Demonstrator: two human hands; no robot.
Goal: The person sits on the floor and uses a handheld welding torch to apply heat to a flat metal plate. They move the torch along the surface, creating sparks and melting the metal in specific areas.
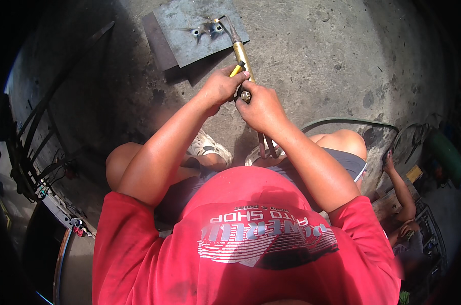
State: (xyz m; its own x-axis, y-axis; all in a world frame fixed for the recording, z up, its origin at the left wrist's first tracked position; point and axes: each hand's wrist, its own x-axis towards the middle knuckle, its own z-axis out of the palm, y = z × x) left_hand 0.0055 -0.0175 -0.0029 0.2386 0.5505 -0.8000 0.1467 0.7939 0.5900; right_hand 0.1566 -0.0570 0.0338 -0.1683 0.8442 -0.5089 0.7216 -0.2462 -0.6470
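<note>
My left hand [220,88] is closed around a small yellow lighter [236,70] with a black end, held against the side of a brass gas torch [242,55]. Lower on the torch, my right hand [263,108] grips it beside a round metal valve knob [246,96]. The torch points away from me, its thin bent tip over a grey metal sheet [177,20]. Two scorched holes pierce that sheet near the tip. No flame shows. Under the sheet lies a brown metal plate [157,43]. My fingers partly hide the torch's lower end.
Hoses [262,146] hang from the torch between my shoes; a green hose [352,120] curves over the concrete floor [317,61] to the right. A co-worker's arm [403,190] is at the right, near a green cylinder [446,155]. Dark metal framework [29,147] stands left.
</note>
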